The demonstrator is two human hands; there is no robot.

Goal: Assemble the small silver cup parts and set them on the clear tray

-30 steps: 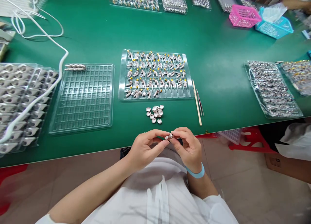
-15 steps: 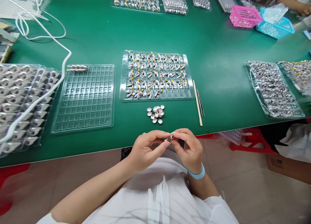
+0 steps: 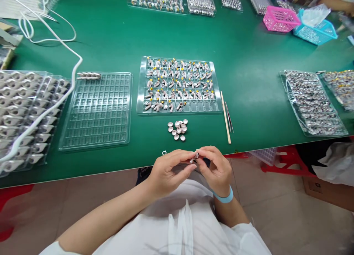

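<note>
At the table's front edge, my right hand [image 3: 217, 170] pinches a small silver-grey earbud-like part [image 3: 194, 158] with a dark opening. The fingertips of my left hand [image 3: 168, 172] close around the same part from the other side, its thumb low beside the stem end. The fingers hide much of the part. Just beyond my hands lies a loose pile of small round silver caps [image 3: 178, 129]. A tiny white ring [image 3: 164, 152] rests near my left knuckles. Behind the pile stands a clear tray [image 3: 206, 107] of curved grey parts with yellow bits.
A wooden stick [image 3: 225, 118] and tweezers [image 3: 229, 117] lie right of the tray. Left are another clear tray [image 3: 95, 140], filled trays [image 3: 24, 118] and a white cable [image 3: 62, 42]. Pink [image 3: 280, 20] and blue baskets [image 3: 315, 31] stand far right, near another person's arm [image 3: 334, 3].
My left thumb has dropped slightly away from the part, showing more of its stem. The part has turned a little in my fingers. The white ring shows more fully.
</note>
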